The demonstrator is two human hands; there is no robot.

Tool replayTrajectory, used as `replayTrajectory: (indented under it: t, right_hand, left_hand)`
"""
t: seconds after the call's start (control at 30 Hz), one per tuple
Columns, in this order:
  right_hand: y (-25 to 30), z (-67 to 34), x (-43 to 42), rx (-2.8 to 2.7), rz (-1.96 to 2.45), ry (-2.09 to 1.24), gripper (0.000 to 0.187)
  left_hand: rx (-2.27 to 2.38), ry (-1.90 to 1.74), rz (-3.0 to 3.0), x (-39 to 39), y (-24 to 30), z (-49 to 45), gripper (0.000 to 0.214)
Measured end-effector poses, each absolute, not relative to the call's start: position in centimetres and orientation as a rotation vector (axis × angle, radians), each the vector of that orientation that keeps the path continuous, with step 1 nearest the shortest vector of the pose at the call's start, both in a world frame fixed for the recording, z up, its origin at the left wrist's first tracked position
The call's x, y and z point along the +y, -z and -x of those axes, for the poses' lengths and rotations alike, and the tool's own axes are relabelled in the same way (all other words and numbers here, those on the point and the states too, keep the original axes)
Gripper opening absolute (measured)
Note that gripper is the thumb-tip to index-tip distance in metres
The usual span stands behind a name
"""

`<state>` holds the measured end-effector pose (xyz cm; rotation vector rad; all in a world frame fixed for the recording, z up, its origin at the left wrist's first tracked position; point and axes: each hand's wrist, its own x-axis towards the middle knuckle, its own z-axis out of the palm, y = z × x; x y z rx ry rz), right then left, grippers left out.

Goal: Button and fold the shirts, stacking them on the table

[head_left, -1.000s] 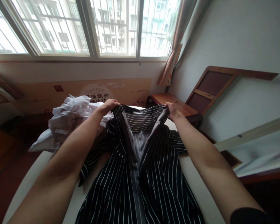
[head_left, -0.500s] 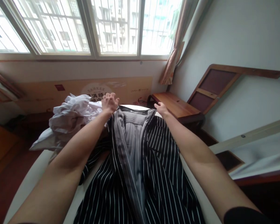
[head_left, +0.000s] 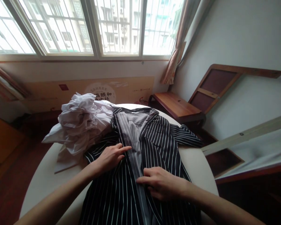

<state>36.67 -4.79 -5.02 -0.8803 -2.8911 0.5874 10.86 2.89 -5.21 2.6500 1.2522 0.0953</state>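
1. Striped garment (head_left: 156,140) is laid front-up on round bench (head_left: 198,165), w/ collar (head_left: 154,111) twd window (head_left: 117,28); its long axis is directed from person's side to window side.
2. L hand (head_left: 112,157): grip is rather wide, index finger being stretched to L edge of grey front strip (head_left: 136,161); no cloth is seen held.
3. R hand (head_left: 160,182): grip is narrow, fingers curled over same strip; whether cloth is pinched cannot be told.
4. Collar is situated beyond both hands, L being nearer.
5. White cloth pile (head_left: 79,118) is placed L of garment.
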Motion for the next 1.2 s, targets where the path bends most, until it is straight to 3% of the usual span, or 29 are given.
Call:
replayTrajectory:
  t: [0.17,0.43,0.53,0.6,0.7,0.9,1.03,1.2]
  right_hand:
    - [6.8,-35.2,-6.6,-2.902,0.919,-0.448,0.015]
    - [5.6,-34.4,-9.7,-2.976,0.876,-0.652,0.015]
    - [4.7,-34.3,-9.9,-3.022,0.747,-0.871,0.014]
    - [3.9,-34.5,-9.0,-3.021,0.594,-1.181,0.009]
    - [3.1,-35.3,-5.7,-2.683,0.606,-1.630,0.014]
    - [4.3,-37.1,5.2,-1.277,1.577,-1.075,0.034]
    - [5.8,-37.4,9.9,-1.004,1.691,-1.045,0.042]
    - [6.8,-37.7,11.9,-0.904,1.702,-0.950,0.041]
  left_hand:
    - [1.130,-0.140,-2.757,1.4,6.8,-11.0,0.048]
    - [1.000,0.001,-2.732,-2.9,6.7,-9.1,0.063]
    - [1.027,-0.023,-2.706,-4.8,4.9,-9.3,0.051]
    - [1.021,0.014,-2.649,-5.0,3.5,-9.6,0.039]
    - [1.016,0.017,-2.493,-2.7,2.1,-9.9,0.038]
    - [1.792,-0.607,-2.207,6.9,2.3,-10.5,0.044]
    - [1.885,-0.485,-2.186,10.4,3.7,-11.7,0.054]
    - [1.949,-0.506,-2.171,11.9,4.9,-12.7,0.045]
